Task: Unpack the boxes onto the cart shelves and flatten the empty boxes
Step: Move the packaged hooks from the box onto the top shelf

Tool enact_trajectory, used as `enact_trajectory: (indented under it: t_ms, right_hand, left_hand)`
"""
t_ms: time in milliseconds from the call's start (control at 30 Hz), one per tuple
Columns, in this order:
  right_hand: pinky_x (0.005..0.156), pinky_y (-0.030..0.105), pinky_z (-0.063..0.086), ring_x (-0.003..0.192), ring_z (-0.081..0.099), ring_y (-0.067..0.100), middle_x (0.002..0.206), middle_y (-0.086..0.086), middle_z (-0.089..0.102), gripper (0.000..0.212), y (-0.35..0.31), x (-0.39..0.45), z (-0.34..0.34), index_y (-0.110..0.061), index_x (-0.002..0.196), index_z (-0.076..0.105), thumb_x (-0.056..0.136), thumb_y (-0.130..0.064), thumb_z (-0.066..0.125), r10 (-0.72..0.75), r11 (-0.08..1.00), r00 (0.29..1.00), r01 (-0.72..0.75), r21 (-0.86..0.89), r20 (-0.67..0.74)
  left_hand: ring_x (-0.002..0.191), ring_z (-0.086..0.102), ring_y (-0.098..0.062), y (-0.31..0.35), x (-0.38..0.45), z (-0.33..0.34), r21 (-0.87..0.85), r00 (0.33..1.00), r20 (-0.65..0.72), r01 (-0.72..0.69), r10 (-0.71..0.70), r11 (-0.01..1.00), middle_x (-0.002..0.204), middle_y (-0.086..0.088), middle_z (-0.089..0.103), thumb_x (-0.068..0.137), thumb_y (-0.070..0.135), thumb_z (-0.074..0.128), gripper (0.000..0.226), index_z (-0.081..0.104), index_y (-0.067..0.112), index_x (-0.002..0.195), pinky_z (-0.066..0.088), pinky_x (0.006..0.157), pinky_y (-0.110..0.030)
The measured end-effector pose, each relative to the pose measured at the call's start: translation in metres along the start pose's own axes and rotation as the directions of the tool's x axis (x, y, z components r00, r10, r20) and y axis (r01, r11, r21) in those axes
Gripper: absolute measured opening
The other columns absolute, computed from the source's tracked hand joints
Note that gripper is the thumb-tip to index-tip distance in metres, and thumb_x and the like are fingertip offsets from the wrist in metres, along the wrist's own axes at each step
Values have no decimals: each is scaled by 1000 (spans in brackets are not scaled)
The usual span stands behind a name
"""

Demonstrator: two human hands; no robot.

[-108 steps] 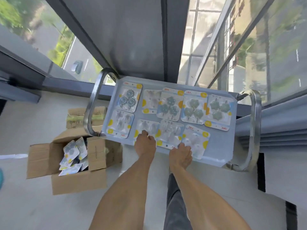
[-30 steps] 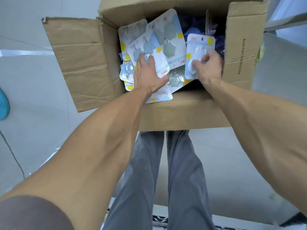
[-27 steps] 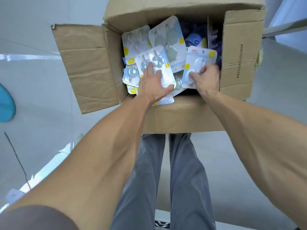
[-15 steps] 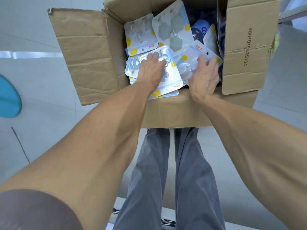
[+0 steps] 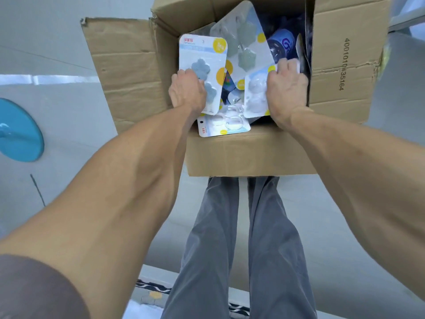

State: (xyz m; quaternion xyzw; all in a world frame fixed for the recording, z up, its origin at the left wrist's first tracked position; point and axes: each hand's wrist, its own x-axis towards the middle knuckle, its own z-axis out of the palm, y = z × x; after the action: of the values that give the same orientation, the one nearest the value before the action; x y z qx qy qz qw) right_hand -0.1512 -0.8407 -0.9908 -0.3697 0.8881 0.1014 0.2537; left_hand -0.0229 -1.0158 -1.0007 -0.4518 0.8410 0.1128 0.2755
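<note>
Inside the open cardboard box (image 5: 241, 155), the left hand (image 5: 187, 90) grips a blue-flower blister card (image 5: 202, 63); the right hand (image 5: 286, 88) clutches a white-hook blister card (image 5: 255, 95).

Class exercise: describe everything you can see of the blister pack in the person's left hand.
The blister pack is a white card with rounded corners, a pale blue band and red print near its top, and yellow dots along its right edge. Under clear plastic sit grey-blue flower-shaped pieces; two show. It stands nearly upright, lifted above the open cardboard box, with its top tilted away from the camera. The left hand grips its lower left part, hiding the bottom corner. It overlaps a larger pack behind it.
</note>
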Motion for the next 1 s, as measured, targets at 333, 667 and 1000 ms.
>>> enact_trajectory:
  t_ms: [333,667,1000]
  right_hand:
    - [81,35,46,111,60,27,120,10,60,25,-30,-61,-112,-12,121,61,97,-19,56,523,713,830,-551,435,194]
    - [94,39,43,113,57,31,117,12,63,27,87,-184,-381,-8,113,64,92,-23,53,719,433,691,-524,734,69]
    - [87,42,48,116,55,37,126,19,56,34,379,-306,-536,2,121,56,98,-22,49,950,138,312,-352,926,-23]
  left_hand:
    - [115,56,-35,37,-66,-130,-6,999,-41,-10,9,1000,122,-16,60,102,27,44,30,60,5,115,44,87,-41]
    - [90,67,-37,156,-203,-389,-55,925,-289,-273,246,961,95,-17,70,87,26,54,25,70,7,90,43,68,-34]
    - [56,41,-25,436,-356,-582,-23,637,-590,-628,496,778,58,0,38,89,31,50,32,42,15,62,27,54,-30]
